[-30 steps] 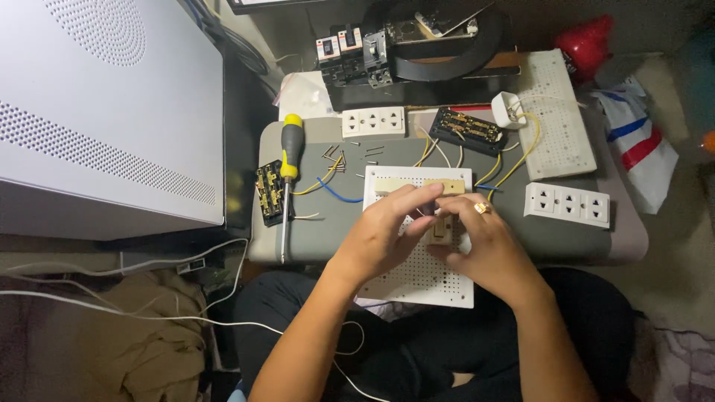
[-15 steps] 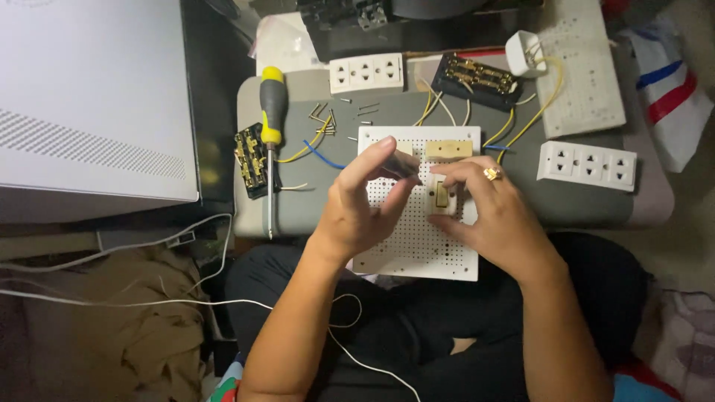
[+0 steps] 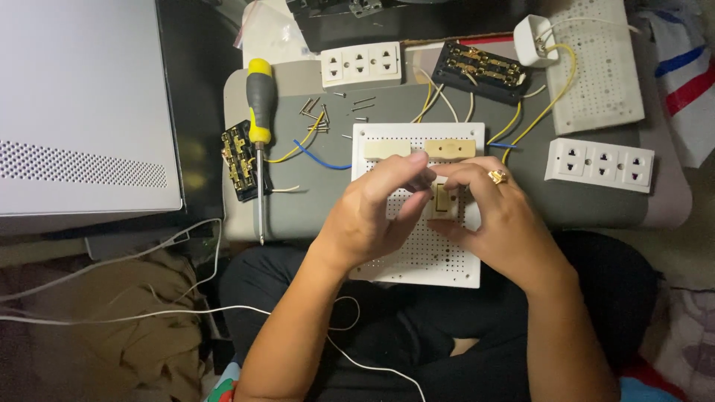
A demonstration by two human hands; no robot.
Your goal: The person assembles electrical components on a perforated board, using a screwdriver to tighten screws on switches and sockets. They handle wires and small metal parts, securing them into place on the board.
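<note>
Left hand (image 3: 372,216) and right hand (image 3: 495,223), fingers curled, pinch a small cream switch (image 3: 442,201) over the white perforated board (image 3: 417,260); beyond, loose screws (image 3: 335,112), a yellow-handled screwdriver (image 3: 259,112), a white socket strip (image 3: 360,64)

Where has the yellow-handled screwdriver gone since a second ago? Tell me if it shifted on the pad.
No. The screwdriver lies as before beside the black terminal block on the grey pad; only the camera moved.
</note>
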